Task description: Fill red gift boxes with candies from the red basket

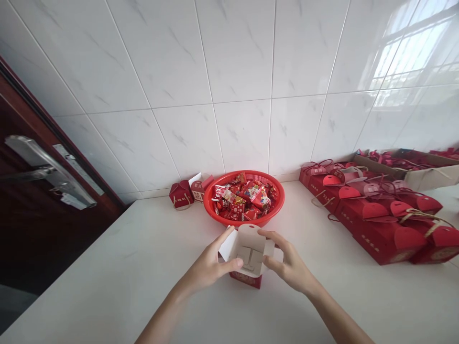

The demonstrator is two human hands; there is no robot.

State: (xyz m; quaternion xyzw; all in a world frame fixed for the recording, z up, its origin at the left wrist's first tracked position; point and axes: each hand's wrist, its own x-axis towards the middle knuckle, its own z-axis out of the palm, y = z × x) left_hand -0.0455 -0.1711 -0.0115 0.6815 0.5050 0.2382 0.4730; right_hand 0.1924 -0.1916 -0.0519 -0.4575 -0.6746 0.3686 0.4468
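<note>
A small red box (247, 278) stands on the white table with its top flaps spread, showing a pale, bare inside. My left hand (212, 262) grips its left side, fingers behind the left flap and thumb over the inner edge. On the right side, my right hand (289, 260) holds the flap between thumb and fingers. Just behind the box sits a red plastic basket (245, 222) filled with wrapped sweets (247, 197).
Two small red boxes (181, 195) stand left of the basket. Many closed red boxes (373, 229) with cord handles fill the right side, with cartons (432, 177) of red items behind. A tiled wall (244, 134) runs along the back; a dark door (32, 215) is left.
</note>
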